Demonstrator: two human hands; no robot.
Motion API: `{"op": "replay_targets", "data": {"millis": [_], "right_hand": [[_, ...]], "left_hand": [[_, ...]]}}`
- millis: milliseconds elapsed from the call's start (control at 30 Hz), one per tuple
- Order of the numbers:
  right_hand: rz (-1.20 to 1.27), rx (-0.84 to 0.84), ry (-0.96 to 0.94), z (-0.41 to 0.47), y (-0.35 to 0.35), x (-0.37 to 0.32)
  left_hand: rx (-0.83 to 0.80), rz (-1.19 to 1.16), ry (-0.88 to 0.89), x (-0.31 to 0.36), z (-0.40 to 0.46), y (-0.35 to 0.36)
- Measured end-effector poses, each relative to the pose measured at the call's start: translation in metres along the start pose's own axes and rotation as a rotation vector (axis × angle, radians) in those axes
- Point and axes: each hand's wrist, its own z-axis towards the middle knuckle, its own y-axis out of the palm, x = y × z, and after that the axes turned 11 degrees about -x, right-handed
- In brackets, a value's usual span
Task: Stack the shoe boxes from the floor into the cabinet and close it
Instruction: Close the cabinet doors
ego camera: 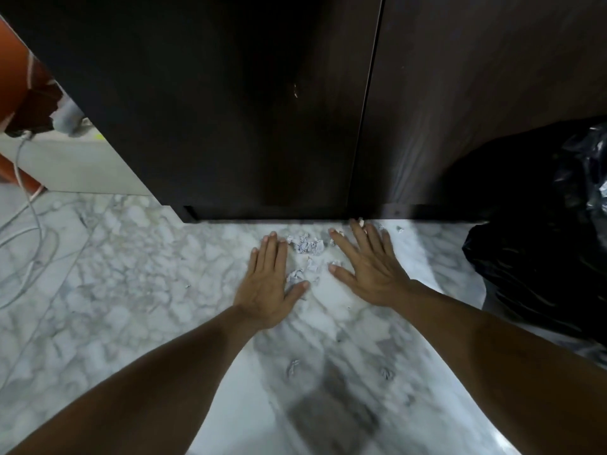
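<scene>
The dark brown cabinet fills the upper view, both doors closed with a thin seam between them. No shoe box is in view. My left hand lies flat on the marble floor just in front of the cabinet base, fingers straight. My right hand lies flat beside it, fingers spread, fingertips near the cabinet's bottom edge. Small crumpled paper scraps lie on the floor between the two hands.
A black plastic bag sits on the floor at the right against the cabinet. Grey cables loop over the marble floor at the left, near an orange object. A few more scraps lie nearer to me.
</scene>
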Motion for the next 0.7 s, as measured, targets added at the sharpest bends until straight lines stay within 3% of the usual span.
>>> {"op": "replay_targets", "data": {"millis": [233,500,700], "right_hand": [[0.048,0.329,-0.033,0.000,0.012,0.004],[-0.007,0.372,-0.075,-0.003,0.011,0.001],[-0.088,0.237,0.101,-0.014,-0.002,-0.015]], "left_hand": [[0.086,0.058,0.118,0.018,0.030,0.001],[0.283,0.026,0.216,0.024,0.027,-0.002],[0.168,0.140,0.084,0.035,0.016,-0.011]]}}
